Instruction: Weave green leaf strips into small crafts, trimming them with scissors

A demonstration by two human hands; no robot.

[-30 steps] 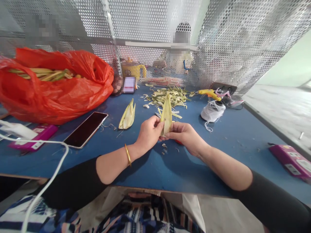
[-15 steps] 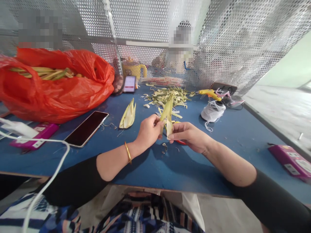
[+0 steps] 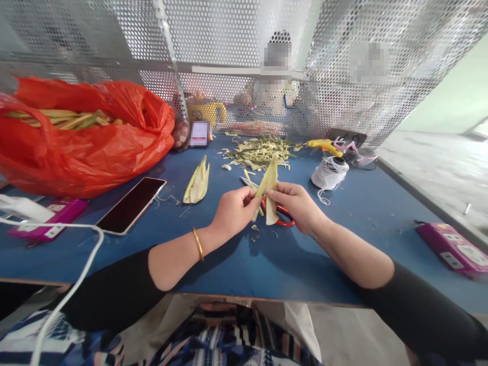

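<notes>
A pale yellow-green husk piece point(image 3: 270, 178) is held upright between my two hands above the blue table. My left hand point(image 3: 237, 207) pinches its left edge, fingers closed. On the other side my right hand point(image 3: 301, 204) grips the husk with thumb and fingers, its lower end hanging down. Red-handled scissors point(image 3: 285, 217) lie beneath the husk, partly hidden by it and my right hand. To the left rests a bundled husk point(image 3: 197, 183). Behind my hands is a heap of husk scraps point(image 3: 259, 151).
A red plastic bag point(image 3: 87, 152) of husks fills the back left, near a phone point(image 3: 132, 205). White thread point(image 3: 330, 173) and a yellow glue gun point(image 3: 325, 147) sit back right. Purple boxes point(image 3: 453, 248) lie at both sides. Perforated metal panels stand behind.
My right hand has shifted its grip up the husk, with the thumb now on its front. More of the red scissor handles shows. The whole view has shifted slightly.
</notes>
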